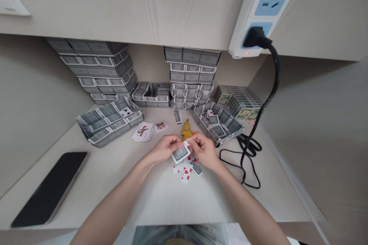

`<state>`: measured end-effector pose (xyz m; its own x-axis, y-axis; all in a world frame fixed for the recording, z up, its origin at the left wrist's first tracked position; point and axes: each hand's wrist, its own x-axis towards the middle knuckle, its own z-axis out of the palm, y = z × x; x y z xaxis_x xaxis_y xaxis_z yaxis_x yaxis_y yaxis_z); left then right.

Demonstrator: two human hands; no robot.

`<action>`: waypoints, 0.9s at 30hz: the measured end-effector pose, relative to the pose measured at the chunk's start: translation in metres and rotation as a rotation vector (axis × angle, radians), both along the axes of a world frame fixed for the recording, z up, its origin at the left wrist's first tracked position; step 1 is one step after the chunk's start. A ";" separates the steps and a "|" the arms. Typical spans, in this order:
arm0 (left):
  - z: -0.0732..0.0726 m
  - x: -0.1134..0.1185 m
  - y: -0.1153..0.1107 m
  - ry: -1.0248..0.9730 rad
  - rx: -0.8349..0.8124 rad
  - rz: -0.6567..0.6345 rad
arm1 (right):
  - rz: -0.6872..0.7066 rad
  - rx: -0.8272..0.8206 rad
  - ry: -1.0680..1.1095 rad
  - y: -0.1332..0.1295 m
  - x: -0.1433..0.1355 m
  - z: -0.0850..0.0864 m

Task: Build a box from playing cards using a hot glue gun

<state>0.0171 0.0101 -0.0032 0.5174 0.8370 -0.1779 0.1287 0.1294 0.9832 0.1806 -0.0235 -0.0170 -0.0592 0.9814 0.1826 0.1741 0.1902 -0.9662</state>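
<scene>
The phone [50, 187] lies left of the hands [184, 150], the cable [251, 151] right.

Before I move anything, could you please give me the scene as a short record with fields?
left hand: pinching a grey-patterned, white-edged playing card piece
right hand: fingers at the same piece's far edge
below hands: loose red-heart playing cards, face up
beyond hands: yellow glue gun
left side: black flat phone; joker-topped white card pile
right side: grey card-built tray holding cards; black cable
power strip: white and blue, plug in, red light on
</scene>
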 end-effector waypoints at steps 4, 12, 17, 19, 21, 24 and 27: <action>-0.001 0.007 -0.005 0.003 0.054 0.042 | 0.006 -0.011 0.047 0.002 0.002 0.002; -0.006 0.020 -0.013 -0.029 0.132 0.096 | -0.132 -0.137 0.220 0.010 0.010 0.010; -0.005 0.017 -0.011 0.032 0.222 0.186 | -0.087 -0.070 0.137 0.008 0.010 0.013; -0.005 0.017 -0.012 0.045 0.241 0.199 | -0.067 -0.032 0.070 0.007 0.008 0.012; -0.006 0.018 -0.012 0.063 0.255 0.207 | -0.067 -0.006 0.029 0.007 0.006 0.009; -0.008 0.019 -0.013 0.096 0.283 0.212 | -0.050 0.011 0.010 0.007 0.005 0.006; -0.009 0.018 -0.012 0.122 0.311 0.208 | -0.022 0.008 0.035 0.006 0.005 0.006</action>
